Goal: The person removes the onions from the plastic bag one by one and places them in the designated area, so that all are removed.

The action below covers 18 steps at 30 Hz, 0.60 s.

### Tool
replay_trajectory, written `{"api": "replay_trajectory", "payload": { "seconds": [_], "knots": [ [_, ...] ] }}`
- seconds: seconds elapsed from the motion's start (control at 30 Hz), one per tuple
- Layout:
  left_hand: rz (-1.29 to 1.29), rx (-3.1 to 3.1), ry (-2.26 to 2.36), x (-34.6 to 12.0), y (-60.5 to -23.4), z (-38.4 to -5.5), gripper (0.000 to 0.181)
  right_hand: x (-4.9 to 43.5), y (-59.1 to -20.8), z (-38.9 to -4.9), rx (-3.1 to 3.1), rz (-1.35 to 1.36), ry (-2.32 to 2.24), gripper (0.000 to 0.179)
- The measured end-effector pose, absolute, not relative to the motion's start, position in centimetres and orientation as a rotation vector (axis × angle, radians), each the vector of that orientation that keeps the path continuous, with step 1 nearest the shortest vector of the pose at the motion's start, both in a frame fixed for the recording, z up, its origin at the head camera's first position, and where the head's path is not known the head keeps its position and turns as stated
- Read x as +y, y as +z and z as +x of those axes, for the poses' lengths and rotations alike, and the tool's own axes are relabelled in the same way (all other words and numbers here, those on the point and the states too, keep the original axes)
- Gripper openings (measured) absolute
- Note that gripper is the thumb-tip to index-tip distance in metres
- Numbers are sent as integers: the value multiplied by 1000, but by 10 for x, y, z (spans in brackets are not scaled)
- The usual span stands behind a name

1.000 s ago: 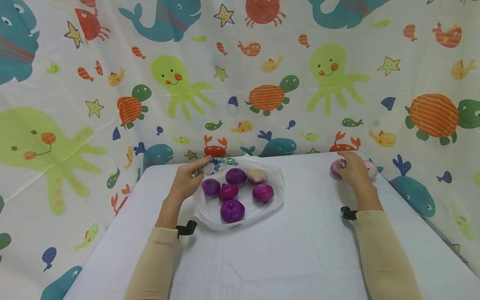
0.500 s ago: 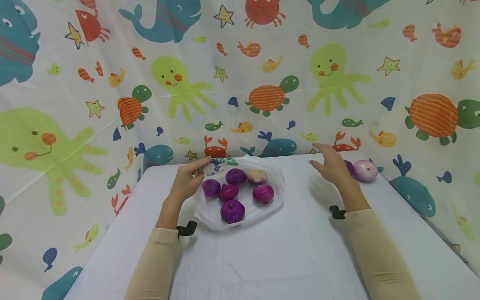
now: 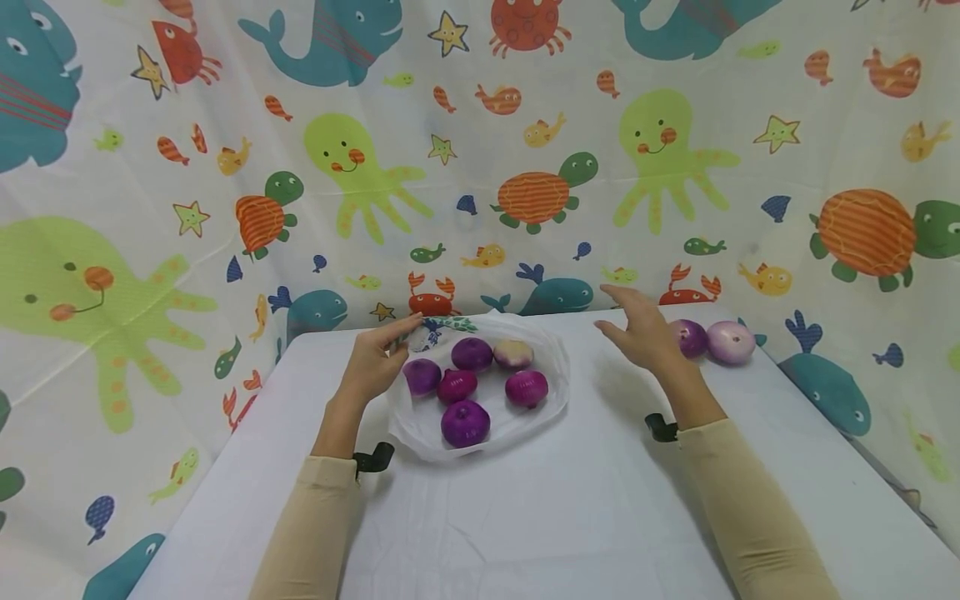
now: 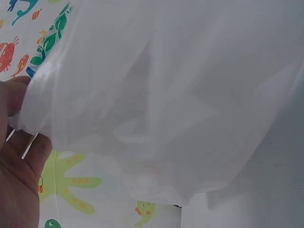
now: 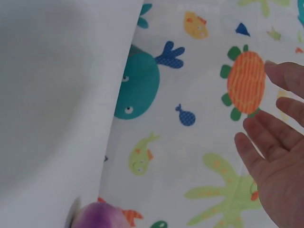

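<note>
My left hand (image 3: 375,358) pinches the left rim of a white plastic bag (image 3: 551,417), which lies spread open with several onions inside. In the left wrist view the bag's wall (image 4: 166,95) fills most of the frame, gathered between thumb and fingers. Among the bagged onions are a deep purple onion (image 3: 465,423) at the front and a pale-topped onion (image 3: 513,354) at the back. My right hand (image 3: 645,333) is in the air with fingers spread, holding nothing. Just right of it, a purple onion (image 3: 690,339) and a pale pinkish onion (image 3: 731,342) sit side by side.
A white cloth covers the table (image 3: 525,533). Behind and at both sides hangs a curtain (image 3: 480,283) printed with sea animals, close against the table's back edge. A black wrist camera (image 3: 373,457) sits below my left hand.
My right hand has let go of the purple onion at the right and moved left, its fingers opening. The onion stays beside the pale one. The left hand and the bag keep their place.
</note>
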<state>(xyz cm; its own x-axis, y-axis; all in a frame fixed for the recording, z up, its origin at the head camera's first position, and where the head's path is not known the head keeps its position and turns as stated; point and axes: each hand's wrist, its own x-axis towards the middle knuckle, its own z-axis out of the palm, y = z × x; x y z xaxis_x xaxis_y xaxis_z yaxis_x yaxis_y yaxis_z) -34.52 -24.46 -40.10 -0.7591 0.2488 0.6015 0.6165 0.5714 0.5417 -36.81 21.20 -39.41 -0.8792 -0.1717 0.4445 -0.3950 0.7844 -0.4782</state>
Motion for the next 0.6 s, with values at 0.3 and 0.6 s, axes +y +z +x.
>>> {"api": "replay_trajectory", "payload": {
  "seconds": [0.3,0.6],
  "knots": [
    [-687,-2350,-1057,-244,-400,-344,52,189,-388,-358,-2547,597,794,63],
    [-689,-2349,-1072,-243,-400,-344,51,173,-387,-352,-2509,695,757,60]
  ]
}}
